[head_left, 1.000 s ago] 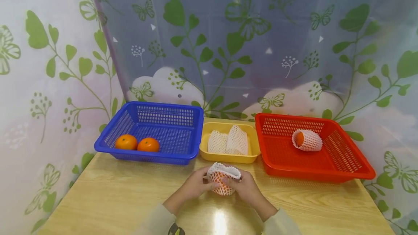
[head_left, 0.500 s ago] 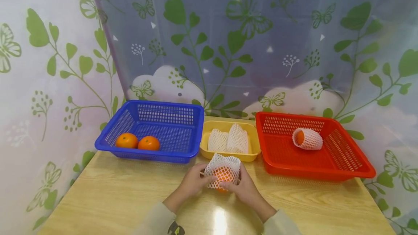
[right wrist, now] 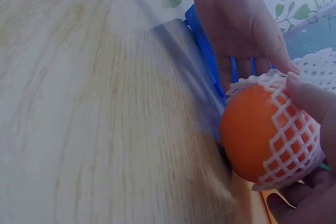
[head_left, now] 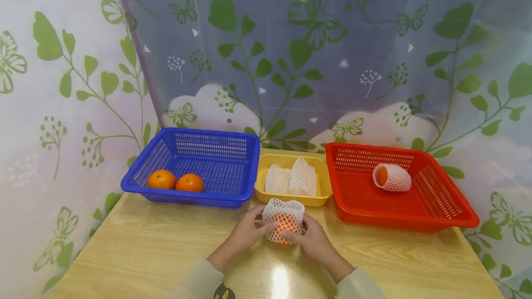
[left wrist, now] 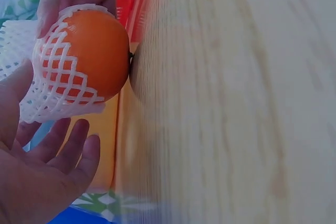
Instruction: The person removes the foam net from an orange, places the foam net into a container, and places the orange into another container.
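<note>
An orange (left wrist: 102, 51) stands on the table in front of me, partly covered by a white foam fruit net (head_left: 284, 211). Its lower part is bare, and the net's loose end rises above it. My left hand (head_left: 247, 230) holds the net from the left, thumb on the near side. From the right, my right hand (head_left: 311, 238) grips the net, its thumb (right wrist: 310, 95) pressing on the mesh. In the left wrist view, the left fingers (left wrist: 65, 150) are bent below the net. Beyond the hands, a yellow tray (head_left: 297, 200) contains more foam nets (head_left: 302, 177).
At the left, a blue basket (head_left: 216, 201) contains two bare oranges (head_left: 175, 181). A red basket (head_left: 395, 220) at the right contains a net-covered orange (head_left: 395, 178). The wooden table (head_left: 137, 243) extends toward me, and a patterned curtain (head_left: 266, 59) hangs behind.
The net's top edge has risen from a folded rim into a taller loose end, and the orange's bottom now shows below the mesh. Both hands stay around it with small shifts.
</note>
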`<state>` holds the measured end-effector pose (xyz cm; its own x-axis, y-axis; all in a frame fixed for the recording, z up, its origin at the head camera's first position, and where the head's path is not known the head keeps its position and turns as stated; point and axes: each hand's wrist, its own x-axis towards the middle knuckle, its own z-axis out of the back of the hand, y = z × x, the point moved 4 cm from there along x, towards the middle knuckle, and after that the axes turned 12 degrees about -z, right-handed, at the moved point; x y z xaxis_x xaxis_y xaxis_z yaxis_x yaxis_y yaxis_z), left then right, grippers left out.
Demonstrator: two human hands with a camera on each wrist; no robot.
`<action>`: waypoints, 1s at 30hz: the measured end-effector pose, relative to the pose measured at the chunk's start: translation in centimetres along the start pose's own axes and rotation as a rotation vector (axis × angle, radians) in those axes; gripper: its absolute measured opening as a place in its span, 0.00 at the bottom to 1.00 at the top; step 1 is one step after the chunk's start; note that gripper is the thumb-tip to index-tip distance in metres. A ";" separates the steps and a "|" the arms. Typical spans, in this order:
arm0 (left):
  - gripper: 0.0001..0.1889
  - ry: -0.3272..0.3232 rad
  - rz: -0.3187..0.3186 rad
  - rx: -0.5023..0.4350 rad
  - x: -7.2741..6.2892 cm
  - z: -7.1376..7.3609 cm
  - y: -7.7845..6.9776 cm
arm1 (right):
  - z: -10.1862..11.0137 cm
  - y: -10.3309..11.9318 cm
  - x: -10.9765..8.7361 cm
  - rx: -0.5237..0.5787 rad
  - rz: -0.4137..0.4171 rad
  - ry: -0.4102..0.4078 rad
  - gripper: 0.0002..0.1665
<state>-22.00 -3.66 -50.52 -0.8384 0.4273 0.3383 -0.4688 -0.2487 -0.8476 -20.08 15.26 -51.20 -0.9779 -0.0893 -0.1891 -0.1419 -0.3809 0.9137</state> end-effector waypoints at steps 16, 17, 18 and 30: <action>0.23 0.102 -0.025 -0.042 0.1 -0.7 -0.3 | 0.5 1.0 -0.1 0.079 0.055 -0.038 0.20; 0.23 0.106 -0.023 -0.043 0.1 -0.7 -0.2 | 0.5 1.0 -0.1 0.088 0.049 -0.040 0.19; 0.24 0.110 -0.021 -0.042 0.0 -0.7 -0.2 | 0.5 1.0 -0.1 0.098 0.040 -0.040 0.18; 0.26 0.110 -0.020 -0.057 0.1 -0.9 -0.5 | 0.4 0.8 -0.1 0.110 0.045 -0.009 0.19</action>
<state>-21.56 -2.68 -50.45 -0.7918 0.5256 0.3110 -0.4659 -0.1906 -0.8641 -20.16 15.29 -50.33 -0.9850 -0.0953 -0.1441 -0.1133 -0.2732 0.9553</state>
